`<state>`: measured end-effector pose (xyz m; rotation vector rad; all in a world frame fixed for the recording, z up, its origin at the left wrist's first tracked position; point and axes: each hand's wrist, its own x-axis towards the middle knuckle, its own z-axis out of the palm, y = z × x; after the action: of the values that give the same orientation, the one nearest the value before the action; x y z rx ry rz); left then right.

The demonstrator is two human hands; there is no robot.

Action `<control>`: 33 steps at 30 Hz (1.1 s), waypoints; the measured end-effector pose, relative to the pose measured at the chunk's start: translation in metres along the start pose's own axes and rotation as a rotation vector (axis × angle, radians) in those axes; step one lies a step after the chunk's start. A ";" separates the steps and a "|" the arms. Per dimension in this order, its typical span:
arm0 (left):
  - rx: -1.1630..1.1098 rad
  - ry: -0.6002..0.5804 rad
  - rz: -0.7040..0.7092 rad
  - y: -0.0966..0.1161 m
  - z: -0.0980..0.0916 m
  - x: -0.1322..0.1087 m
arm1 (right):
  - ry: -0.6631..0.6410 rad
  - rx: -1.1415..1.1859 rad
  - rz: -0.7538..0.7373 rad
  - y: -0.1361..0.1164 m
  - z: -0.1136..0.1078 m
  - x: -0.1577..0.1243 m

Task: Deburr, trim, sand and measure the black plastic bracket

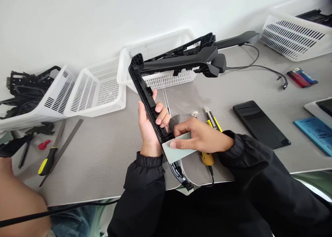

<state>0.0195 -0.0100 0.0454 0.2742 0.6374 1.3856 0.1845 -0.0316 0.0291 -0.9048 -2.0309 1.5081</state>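
My left hand (150,126) grips a long black plastic trim piece (148,105), its fingers wrapped round the ribbed strip. The piece runs from near the table's front edge up to a corner, where a long arm bends off to the right over a white basket. In my right hand (199,135) is a pale green flat card (178,152), pinched under the thumb. The card lies across the lower part of the trim piece. A small dark flap (174,122) shows between my hands. Just beyond my right hand lies a yellow box cutter (213,119).
White baskets (95,107) line the wall; the left one holds black parts. A yellow corded tool (207,159) lies partly under my right wrist. At right are a black phone (261,124), lighters (302,77) and a blue pad (315,135). Files (66,143) and another person's arm (19,199) are left.
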 end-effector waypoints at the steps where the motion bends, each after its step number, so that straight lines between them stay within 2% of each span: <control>1: 0.000 0.006 0.001 0.000 0.000 0.000 | 0.012 -0.013 -0.011 0.000 0.001 0.000; 5: 0.009 0.027 0.008 0.001 -0.001 0.001 | -0.011 -0.082 -0.018 0.000 0.004 0.000; 9: 0.011 0.049 0.026 0.001 -0.002 0.003 | 0.084 -0.072 0.018 0.002 0.006 0.001; 11: 0.014 0.047 0.023 0.000 -0.003 0.004 | 0.087 -0.084 0.015 0.002 0.006 0.002; 16: -0.029 -0.008 0.004 -0.001 -0.004 0.004 | 0.053 -0.090 0.052 0.002 -0.005 -0.001; 19: -0.029 0.000 0.007 -0.001 -0.003 0.004 | 0.036 -0.080 0.087 0.002 -0.012 -0.002; 24: 0.030 0.053 0.017 0.000 -0.003 0.003 | 0.032 -0.088 0.050 0.000 0.001 0.002; 29: 0.030 0.056 0.027 0.002 -0.004 0.003 | -0.094 -0.084 0.073 -0.003 0.002 0.000; 33: 0.013 0.091 0.036 0.004 -0.005 0.006 | 0.011 -0.123 0.082 -0.002 -0.004 -0.002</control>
<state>0.0139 -0.0041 0.0417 0.2350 0.7204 1.4355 0.1883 -0.0309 0.0321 -1.0544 -2.1214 1.4289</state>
